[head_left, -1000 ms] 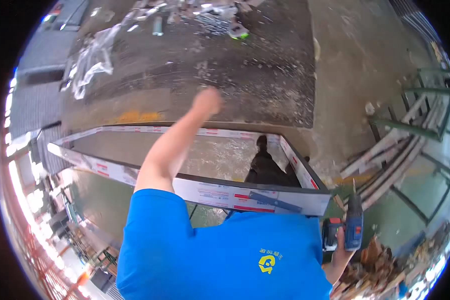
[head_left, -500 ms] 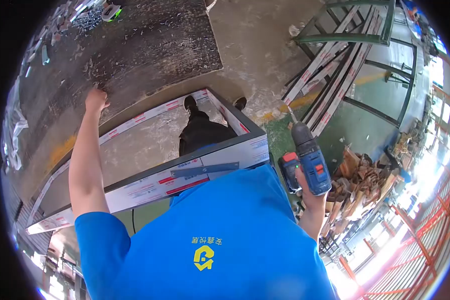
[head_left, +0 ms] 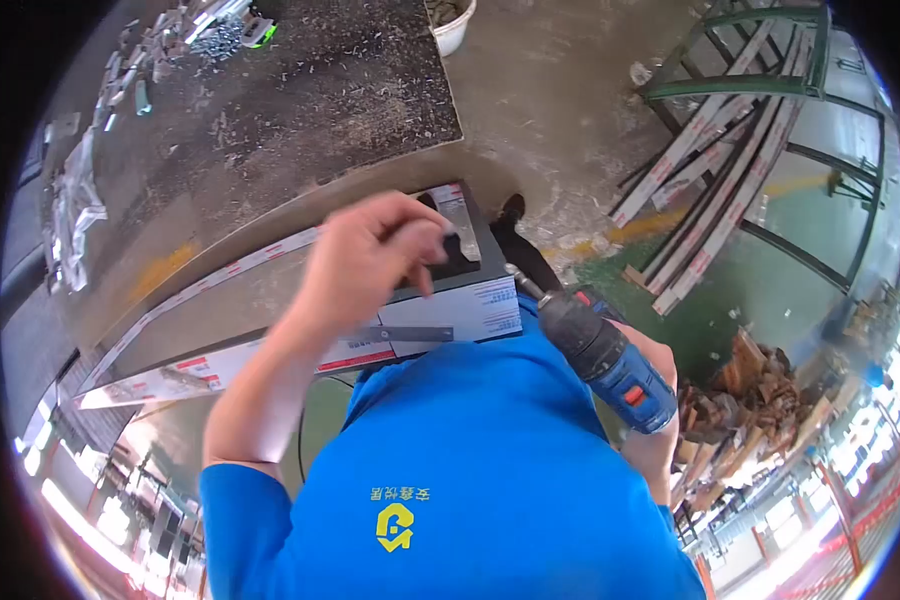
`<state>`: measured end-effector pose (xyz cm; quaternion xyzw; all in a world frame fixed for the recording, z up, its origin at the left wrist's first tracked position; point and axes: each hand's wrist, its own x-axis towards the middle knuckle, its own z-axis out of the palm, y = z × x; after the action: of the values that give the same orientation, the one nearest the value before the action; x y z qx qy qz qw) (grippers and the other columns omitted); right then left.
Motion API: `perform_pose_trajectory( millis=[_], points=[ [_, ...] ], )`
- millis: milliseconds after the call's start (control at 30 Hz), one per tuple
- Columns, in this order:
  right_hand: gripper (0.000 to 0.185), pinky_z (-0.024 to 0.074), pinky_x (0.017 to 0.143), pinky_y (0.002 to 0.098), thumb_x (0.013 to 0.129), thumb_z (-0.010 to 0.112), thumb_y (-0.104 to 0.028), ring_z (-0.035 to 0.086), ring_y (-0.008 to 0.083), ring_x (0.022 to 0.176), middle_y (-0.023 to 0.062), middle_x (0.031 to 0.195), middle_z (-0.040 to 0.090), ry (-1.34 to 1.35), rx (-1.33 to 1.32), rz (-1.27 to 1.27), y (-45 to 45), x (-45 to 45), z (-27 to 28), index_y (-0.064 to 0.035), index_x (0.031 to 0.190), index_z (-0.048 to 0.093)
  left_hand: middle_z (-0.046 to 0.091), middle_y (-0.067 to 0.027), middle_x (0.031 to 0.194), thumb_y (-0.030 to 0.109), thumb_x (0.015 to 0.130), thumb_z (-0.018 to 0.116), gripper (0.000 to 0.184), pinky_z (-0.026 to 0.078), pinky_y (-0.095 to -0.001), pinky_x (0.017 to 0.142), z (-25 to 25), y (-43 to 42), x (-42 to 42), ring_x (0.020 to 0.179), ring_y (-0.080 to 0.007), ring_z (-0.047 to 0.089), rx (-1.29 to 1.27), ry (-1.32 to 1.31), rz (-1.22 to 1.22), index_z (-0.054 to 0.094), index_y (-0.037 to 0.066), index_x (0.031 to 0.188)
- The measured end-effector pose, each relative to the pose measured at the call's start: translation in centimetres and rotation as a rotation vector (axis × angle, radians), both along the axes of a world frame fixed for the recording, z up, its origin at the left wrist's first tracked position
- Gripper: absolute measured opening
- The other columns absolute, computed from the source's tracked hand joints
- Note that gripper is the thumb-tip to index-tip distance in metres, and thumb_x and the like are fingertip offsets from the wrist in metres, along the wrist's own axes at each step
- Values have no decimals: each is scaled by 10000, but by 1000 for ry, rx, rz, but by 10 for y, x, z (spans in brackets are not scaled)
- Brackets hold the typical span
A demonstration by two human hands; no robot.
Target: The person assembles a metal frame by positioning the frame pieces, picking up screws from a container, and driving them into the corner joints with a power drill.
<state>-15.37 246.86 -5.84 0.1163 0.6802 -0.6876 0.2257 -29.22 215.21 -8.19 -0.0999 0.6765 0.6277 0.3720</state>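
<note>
My right hand (head_left: 654, 352) grips a blue and black cordless drill (head_left: 618, 368) at the right of the view. The drill's tip is close to the near right corner of a long rectangular frame (head_left: 465, 308), dark-edged and wrapped in white printed film. Over the frame's right end hovers my left hand (head_left: 370, 250), its fingers curled together and slightly blurred. Whatever sits between those fingertips is too small to make out. A flat grey metal strip (head_left: 417, 334) lies along the frame's near side, close to my blue shirt.
A dark worktop (head_left: 340, 110) strewn with shavings lies beyond the frame, with metal pieces (head_left: 225, 40) at its far left. A white bucket (head_left: 453, 32) stands behind it. Film-wrapped bars (head_left: 735, 200) rest by a green metal rack (head_left: 730, 88). Scrap (head_left: 750, 395) is heaped at right.
My left hand has moved right, from the worktop's edge to above the frame's right end. The drill has swung left and tilted, bringing its tip near the frame's corner.
</note>
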Motion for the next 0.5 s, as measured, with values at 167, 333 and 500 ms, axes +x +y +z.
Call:
perform_pose_trajectory(
  millis=[167,333,500],
  points=[
    [634,520,923,331,799,781,-209,687,188,1032,125,1162,731,102,-59,120,31,-35,-23,52,1355,623,698,-82,918,117,1049,597,170,516,-252,664,-5,33,37,725,-107,620,-43,192,196,673,-25,1105],
    [616,525,953,334,786,782,-195,712,216,1027,148,1200,732,181,-101,260,63,-51,-43,13,1348,639,705,-85,911,125,1036,626,177,510,-244,663,-10,43,56,737,-99,606,-59,172,344,684,-31,1096],
    [611,535,945,352,803,791,-243,726,249,1030,136,1204,735,259,-190,366,60,-65,-34,-35,1359,643,697,-98,890,165,1035,643,219,521,-263,650,-2,72,65,712,-137,634,121,91,390,675,-44,1090]
  ],
)
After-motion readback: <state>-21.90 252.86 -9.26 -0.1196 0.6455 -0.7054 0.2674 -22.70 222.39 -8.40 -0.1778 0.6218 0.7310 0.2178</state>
